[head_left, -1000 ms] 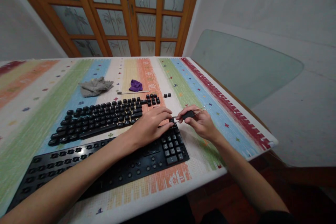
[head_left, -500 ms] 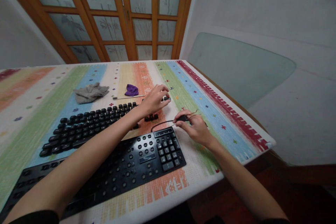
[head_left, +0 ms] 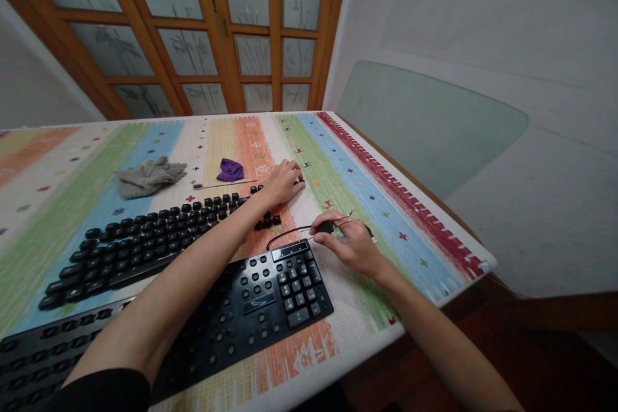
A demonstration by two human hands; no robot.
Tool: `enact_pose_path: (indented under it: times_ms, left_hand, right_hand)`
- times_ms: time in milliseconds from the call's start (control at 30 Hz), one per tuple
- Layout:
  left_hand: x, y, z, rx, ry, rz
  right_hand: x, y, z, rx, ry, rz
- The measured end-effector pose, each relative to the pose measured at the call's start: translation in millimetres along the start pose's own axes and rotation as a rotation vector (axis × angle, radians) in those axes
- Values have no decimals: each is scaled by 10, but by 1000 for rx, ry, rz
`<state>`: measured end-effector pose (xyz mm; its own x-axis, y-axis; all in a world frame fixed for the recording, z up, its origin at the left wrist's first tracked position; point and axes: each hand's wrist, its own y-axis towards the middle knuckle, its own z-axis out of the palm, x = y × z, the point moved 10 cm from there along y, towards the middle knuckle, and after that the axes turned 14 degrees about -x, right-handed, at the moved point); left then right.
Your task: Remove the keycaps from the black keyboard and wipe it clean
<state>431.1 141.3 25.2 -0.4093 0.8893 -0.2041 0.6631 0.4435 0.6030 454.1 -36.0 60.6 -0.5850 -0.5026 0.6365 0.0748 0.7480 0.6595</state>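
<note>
A black keyboard lies at the table's front edge, most keycaps off it; those of the number pad are still on. My left arm passes over it. Past the loose keycaps, my left hand is down at the tablecloth, its fingers closed around a small black keycap, partly hidden. To the right of the keyboard's top corner, my right hand pinches a small black piece with thin wires, apparently a keycap puller. The keyboard's black cable curves beside it.
Loose black keycaps stand in rows behind the keyboard. Farther back lie a grey cloth, a purple cloth and a thin brush-like stick. The striped tablecloth ends at the right table edge, near a wall.
My left hand has lowered to the tablecloth and its fingers have drawn together on the keycap. My right hand keeps its grip nearly in place. The view has shifted slightly.
</note>
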Motion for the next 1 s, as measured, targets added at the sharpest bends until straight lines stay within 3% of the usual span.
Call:
enact_pose_path:
  times_ms: [1000]
  left_hand:
    - [106,-72,-23,81,81,-92]
  right_hand:
    - [-42,-24,45,37,0,33]
